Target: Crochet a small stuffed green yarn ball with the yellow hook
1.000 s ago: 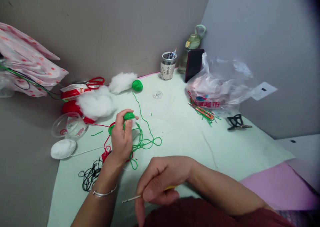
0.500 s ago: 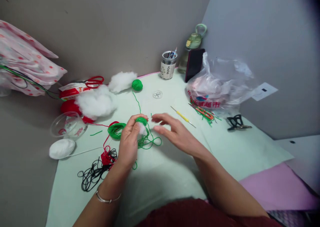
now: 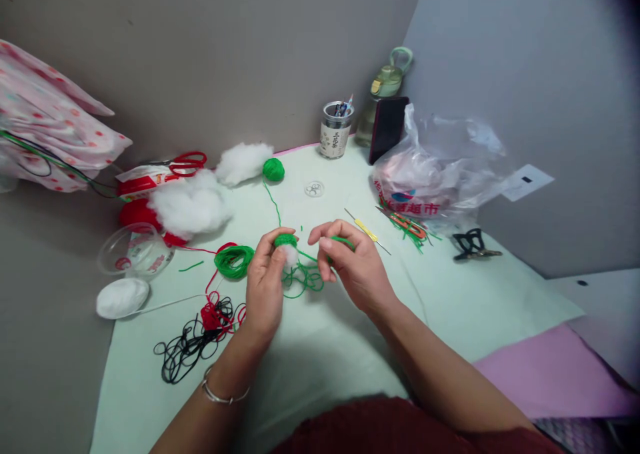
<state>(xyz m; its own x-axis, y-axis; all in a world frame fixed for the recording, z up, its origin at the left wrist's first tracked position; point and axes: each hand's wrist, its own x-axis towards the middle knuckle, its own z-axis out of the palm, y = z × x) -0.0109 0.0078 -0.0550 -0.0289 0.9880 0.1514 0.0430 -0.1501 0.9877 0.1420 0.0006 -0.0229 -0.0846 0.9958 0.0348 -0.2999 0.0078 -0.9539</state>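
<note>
My left hand (image 3: 266,277) is closed around a small green crocheted piece (image 3: 285,240), and white stuffing (image 3: 290,257) bulges from its near side. From that piece a strand of green yarn (image 3: 306,256) runs across to my right hand (image 3: 354,262), whose fingers are curled with the yarn pinched between thumb and fingers. Loose loops of the same yarn lie on the cloth below the hands. A wound green skein (image 3: 234,262) rests just left of my left hand. Right of the right hand lies a crochet hook with a yellow grip (image 3: 367,230).
White stuffing (image 3: 191,204), red scissors (image 3: 189,163) and a clear plastic tub (image 3: 150,257) sit at the left, near a white yarn ball (image 3: 123,298) and tangled black cord (image 3: 185,351). A pen can (image 3: 335,137), phone (image 3: 388,131) and plastic bag (image 3: 440,174) stand at the back.
My right hand, open before, has closed on the green yarn and drawn the strand out to the right. The left hand has shifted slightly right with the crocheted piece.
</note>
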